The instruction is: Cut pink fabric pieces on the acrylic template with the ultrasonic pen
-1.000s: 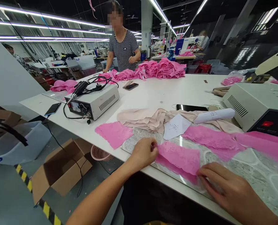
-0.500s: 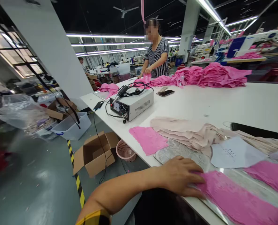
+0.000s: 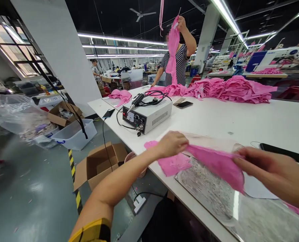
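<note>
A pink fabric piece (image 3: 214, 162) is stretched in the air between my two hands. My left hand (image 3: 173, 144) is closed on its left end, above another pink piece (image 3: 176, 164) lying on the table. My right hand (image 3: 272, 168) pinches the other end between thumb and fingers. Below the cloth lies a clear, glossy sheet over a mottled grey surface (image 3: 204, 188). Beige fabric (image 3: 202, 139) lies behind the held piece, partly hidden by it. A white paper (image 3: 258, 187) shows under my right hand.
A grey device box (image 3: 156, 116) with a cable and hand tool stands on the white table (image 3: 209, 117). Phones (image 3: 184, 104) lie near it. Across the table, a person (image 3: 181, 57) lifts pink fabric beside pink piles (image 3: 242, 89). An open carton (image 3: 99, 164) is on the floor.
My right hand has come into view. The pink piece by my left hand is now lifted off the sheet and moved left, held by both hands. The person opposite has raised pink fabric.
</note>
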The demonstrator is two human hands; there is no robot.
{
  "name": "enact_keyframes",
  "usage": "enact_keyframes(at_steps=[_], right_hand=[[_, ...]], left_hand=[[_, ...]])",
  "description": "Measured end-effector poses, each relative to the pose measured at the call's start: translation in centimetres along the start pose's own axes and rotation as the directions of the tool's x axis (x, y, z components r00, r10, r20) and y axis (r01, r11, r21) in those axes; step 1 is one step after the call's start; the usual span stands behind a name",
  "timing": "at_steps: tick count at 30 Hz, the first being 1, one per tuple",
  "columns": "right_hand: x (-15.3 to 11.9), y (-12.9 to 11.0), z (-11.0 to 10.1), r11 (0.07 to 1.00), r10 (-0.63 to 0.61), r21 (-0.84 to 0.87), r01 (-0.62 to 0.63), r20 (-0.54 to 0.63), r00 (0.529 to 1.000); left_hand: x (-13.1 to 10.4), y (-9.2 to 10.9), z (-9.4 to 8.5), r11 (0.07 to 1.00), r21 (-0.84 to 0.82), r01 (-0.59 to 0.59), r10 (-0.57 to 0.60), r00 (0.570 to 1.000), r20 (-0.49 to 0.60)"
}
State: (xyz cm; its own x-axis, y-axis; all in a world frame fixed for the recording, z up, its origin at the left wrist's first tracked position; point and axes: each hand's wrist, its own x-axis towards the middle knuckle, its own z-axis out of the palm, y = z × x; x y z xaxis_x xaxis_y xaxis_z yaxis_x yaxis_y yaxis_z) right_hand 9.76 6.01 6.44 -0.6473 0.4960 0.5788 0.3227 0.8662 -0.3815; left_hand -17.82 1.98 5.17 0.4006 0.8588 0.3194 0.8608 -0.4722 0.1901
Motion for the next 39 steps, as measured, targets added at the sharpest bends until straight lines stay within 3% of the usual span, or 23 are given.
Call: enact_keyframes(at_steps=[2,4,7,10,13,16,18,20,23,26,30,39], right_hand=[[2.8,-0.8,1.8,0.998,-0.051,0.048,0.049,0.031,0.998],[4.1,-2.0,5.0,0.993,-0.087,0.088,0.083,0.051,0.995],[3.2,-4.2,10.4,0.981,-0.151,0.147,0.128,0.161,0.975],[0.9,-5.7,12.5,0.969,-0.205,0.188,0.161,0.243,0.948],[-1.5,-5.3,9.6,0.983,-0.104,0.173,0.060,0.253,0.962],[-5.0,-2.9,3.2,0.984,0.143,0.086,-0.159,0.174,0.974],[-8.4,-0.2,-1.5,0.946,0.323,-0.005,-0.323,0.068,0.944],[-12.2,3.0,-5.5,0.881,0.462,-0.091,-0.463,-0.036,0.886],[-17.1,7.5,-9.1,0.798,0.572,-0.164,-0.580,-0.098,0.814],[-19.9,9.8,-10.1,0.757,0.624,-0.199,-0.623,-0.064,0.779],[-20.7,10.6,-10.0,0.746,0.649,-0.205,-0.633,0.014,0.761],[-21.1,12.2,-10.3,0.724,0.681,-0.194,-0.662,0.045,0.731]], left_hand=[[-0.7,-2.8,-1.3,0.998,0.025,0.061,-0.061,0.998,-0.015],[-2.0,-4.9,-1.8,0.994,0.049,0.100,-0.100,0.995,0.002],[-4.9,-6.6,-1.8,0.991,0.057,0.120,-0.122,0.992,0.039],[-7.1,-7.2,-1.6,0.996,0.029,0.082,-0.083,0.996,0.025],[-7.0,-7.7,-1.2,0.999,-0.017,0.028,-0.029,0.997,-0.077],[-4.3,-5.7,-0.2,0.996,-0.079,-0.043,0.031,0.988,-0.149],[-1.6,-1.9,0.9,0.976,-0.175,-0.127,0.105,0.986,-0.127],[1.5,3.2,2.6,0.935,-0.287,-0.210,0.217,0.976,-0.006],[6.8,10.7,6.1,0.908,-0.330,-0.258,0.308,0.945,0.109],[11.6,15.6,9.8,0.908,-0.339,-0.247,0.335,0.913,0.232],[15.3,18.0,12.7,0.942,-0.291,-0.166,0.266,0.899,0.347],[16.5,18.3,12.3,0.973,-0.204,-0.112,0.191,0.883,0.428]])
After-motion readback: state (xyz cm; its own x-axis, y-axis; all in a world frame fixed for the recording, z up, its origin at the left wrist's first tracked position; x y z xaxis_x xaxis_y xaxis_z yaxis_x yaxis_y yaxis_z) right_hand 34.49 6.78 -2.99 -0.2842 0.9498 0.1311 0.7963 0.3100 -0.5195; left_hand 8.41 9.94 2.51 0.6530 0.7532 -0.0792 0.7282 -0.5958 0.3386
